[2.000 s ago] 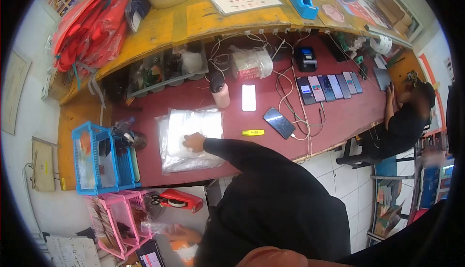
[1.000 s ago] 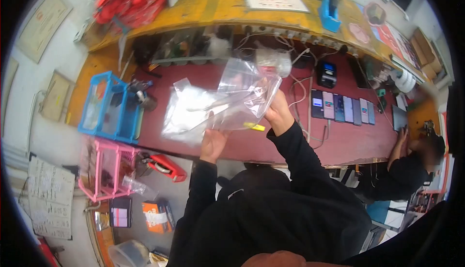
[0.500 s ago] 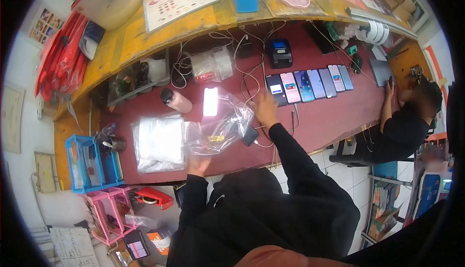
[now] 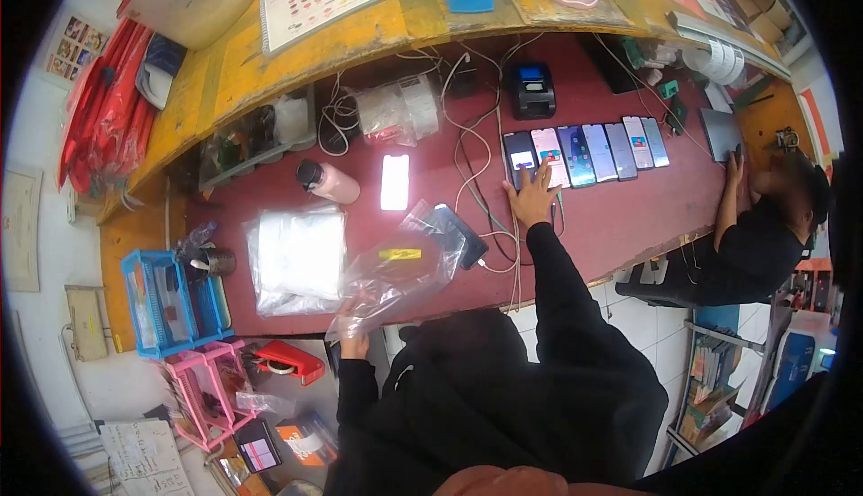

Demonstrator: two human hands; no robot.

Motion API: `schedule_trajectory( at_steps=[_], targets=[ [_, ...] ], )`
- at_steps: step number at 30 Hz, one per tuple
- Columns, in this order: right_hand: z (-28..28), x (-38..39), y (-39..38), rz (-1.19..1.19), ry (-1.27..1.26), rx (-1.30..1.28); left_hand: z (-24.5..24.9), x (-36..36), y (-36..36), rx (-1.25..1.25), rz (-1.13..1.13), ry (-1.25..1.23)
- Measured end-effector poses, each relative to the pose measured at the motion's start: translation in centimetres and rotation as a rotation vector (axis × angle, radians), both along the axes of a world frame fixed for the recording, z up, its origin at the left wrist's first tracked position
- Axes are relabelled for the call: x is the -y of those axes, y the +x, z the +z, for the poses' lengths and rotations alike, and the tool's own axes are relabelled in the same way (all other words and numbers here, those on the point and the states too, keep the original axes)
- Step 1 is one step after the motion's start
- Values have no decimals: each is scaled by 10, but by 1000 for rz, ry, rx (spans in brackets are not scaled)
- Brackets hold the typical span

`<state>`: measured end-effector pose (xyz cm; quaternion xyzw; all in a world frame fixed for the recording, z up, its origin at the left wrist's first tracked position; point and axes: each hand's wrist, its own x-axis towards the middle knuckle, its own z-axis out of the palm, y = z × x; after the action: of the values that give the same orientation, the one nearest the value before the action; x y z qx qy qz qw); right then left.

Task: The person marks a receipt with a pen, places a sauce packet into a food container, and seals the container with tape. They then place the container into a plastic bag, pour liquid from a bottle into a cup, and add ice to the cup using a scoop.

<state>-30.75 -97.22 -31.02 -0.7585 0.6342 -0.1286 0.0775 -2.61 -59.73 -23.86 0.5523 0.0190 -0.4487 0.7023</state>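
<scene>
My left hand [image 4: 354,339] is at the front edge of the dark red table, its fingers closed on the end of a clear plastic bag [image 4: 378,285] with a yellow label. The bag stretches away to the right and partly covers a dark phone [image 4: 460,235] plugged into a white cable. My right hand [image 4: 532,197] lies with fingers spread at the left end of a row of phones. Its fingertips are over the lower part of a black phone [image 4: 520,150] and reach the edge of a pink-framed phone [image 4: 550,154]. Neither is lifted.
Left of the bag lies a stack of clear plastic bags [image 4: 299,258]. Behind are a pink bottle [image 4: 331,181] and a bright-screened phone [image 4: 395,181]. A small black printer [image 4: 533,91] stands behind the phone row. Loose cables [image 4: 500,226] cross the table. Another person [image 4: 755,226] sits at the right.
My right hand has moved right, from beside the cables onto the first phones of the row. My left hand has drawn the plastic bag toward me, uncovering more of the dark phone.
</scene>
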Motion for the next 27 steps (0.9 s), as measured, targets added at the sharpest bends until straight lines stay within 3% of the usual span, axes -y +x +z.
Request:
schedule_trajectory(
  at_steps=[5,7,9,11,13,15,17,18,19,20,22,24,26,27],
  targets=[
    [19,-6,23,47,-45,140,39,-8,-4,347,175,189],
    [63,-30,56,135,-188,295,41,-19,0,200,224,51],
    [114,-64,93,400,111,637,55,-28,-7,107,263,-146],
    [154,-122,134,725,523,833,9,-56,5,-29,88,-314],
    [190,-193,162,1146,754,875,45,-56,-30,991,-149,119],
    [194,-255,181,1235,901,800,62,-62,-40,648,-164,-92],
    [204,-302,207,1394,1032,675,48,-83,-37,-445,295,-513],
    [209,-313,218,1494,1082,592,63,-108,-35,-50,330,-247],
    [204,-323,225,1599,945,538,89,-134,-38,298,357,70],
    [196,-333,234,1689,791,503,92,-175,-34,537,399,284],
    [204,-353,252,1572,532,617,75,-269,-27,886,532,675],
    [214,-371,270,1550,384,610,68,-329,-41,1017,720,823],
    [218,-417,285,1544,435,707,79,-357,-56,999,950,845],
    [212,-441,295,1577,533,684,70,-361,-57,877,1044,738]
  ],
)
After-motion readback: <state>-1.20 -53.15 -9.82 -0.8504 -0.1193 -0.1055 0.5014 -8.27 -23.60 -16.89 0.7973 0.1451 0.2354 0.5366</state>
